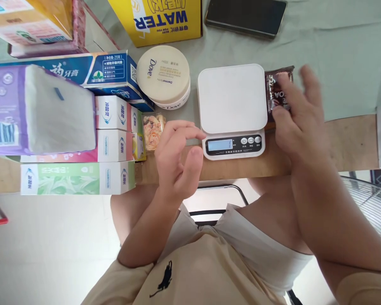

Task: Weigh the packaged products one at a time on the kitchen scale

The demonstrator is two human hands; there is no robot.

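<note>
A white kitchen scale (231,98) with a lit display sits on the table, its platform bare. My right hand (300,120) lies over a dark brown snack packet (275,91) just right of the scale, thumb and index finger touching it, the other fingers raised. My left hand (178,156) hovers at the scale's front left corner, fingers loosely curled and apart, holding nothing. A small yellow snack packet (152,131) lies just left of that hand.
A round white Dove jar (163,76) stands left of the scale. Stacked toothpaste boxes (114,127) and a tissue pack (41,110) fill the left side. A yellow water carton (158,19) and a black phone (246,17) lie at the back.
</note>
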